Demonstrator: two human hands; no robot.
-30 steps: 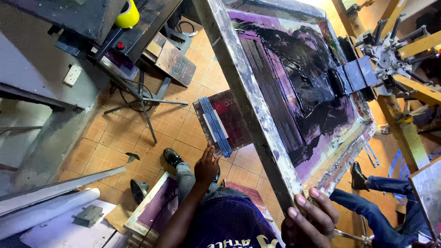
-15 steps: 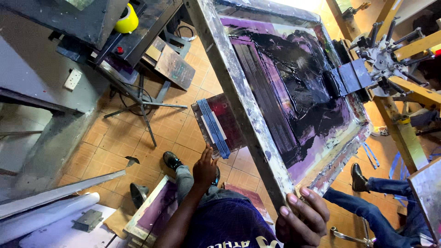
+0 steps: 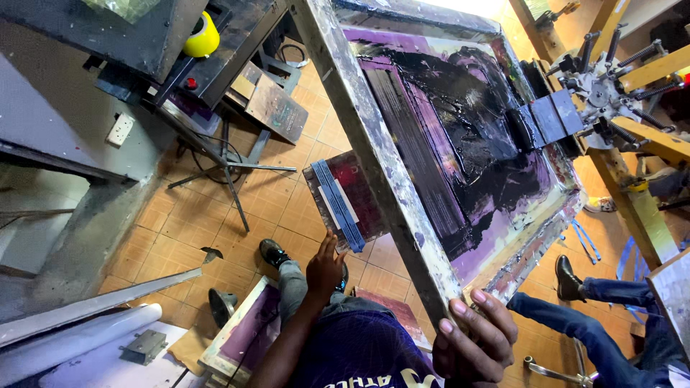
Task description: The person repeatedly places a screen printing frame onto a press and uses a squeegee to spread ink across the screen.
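Note:
My right hand (image 3: 474, 345) grips the near corner of a big wooden printing screen (image 3: 374, 144), which is raised and tilted. Thick black ink and purple coating cover its mesh (image 3: 460, 129). A clamp (image 3: 550, 118) holds the screen's far side to the press hub (image 3: 604, 86). Under the screen, my left hand (image 3: 327, 269) reaches forward and holds the near edge of a dark red board (image 3: 345, 201) with a blue and white stripe. My feet in black shoes (image 3: 273, 251) stand on the tiled floor below.
Another person's legs in blue jeans (image 3: 589, 323) stand at the right by yellow press arms (image 3: 647, 144). A second purple screen (image 3: 244, 338) leans near my legs. A dark machine with a yellow tape roll (image 3: 201, 36) is at the upper left, and white rolls (image 3: 72, 345) lie at the lower left.
The screen sits a little higher and further left in view. Both hands keep their hold on the screen corner and the board.

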